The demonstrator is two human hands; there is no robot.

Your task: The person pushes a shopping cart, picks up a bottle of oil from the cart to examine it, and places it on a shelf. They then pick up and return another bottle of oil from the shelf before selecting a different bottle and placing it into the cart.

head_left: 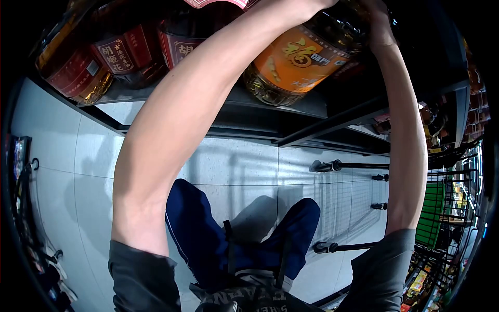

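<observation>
A large clear bottle of cooking oil (304, 65) with an orange label leans to the right at the front of the shelf, its base by the shelf edge. My right hand (378, 23) presses against the upper right side of this bottle, in shadow. At the top edge of the view, my left hand (323, 3) reaches the bottle's upper left side. It is mostly cut off, so its fingers do not show. The bottle's neck and cap are out of view.
Dark oil bottles with red labels (122, 57) stand to the left on the dark shelf (231, 104). Below are pale floor tiles (234, 166) and my knees. A wire shopping cart (442, 208) with wheels stands at right. More goods are racked at far right.
</observation>
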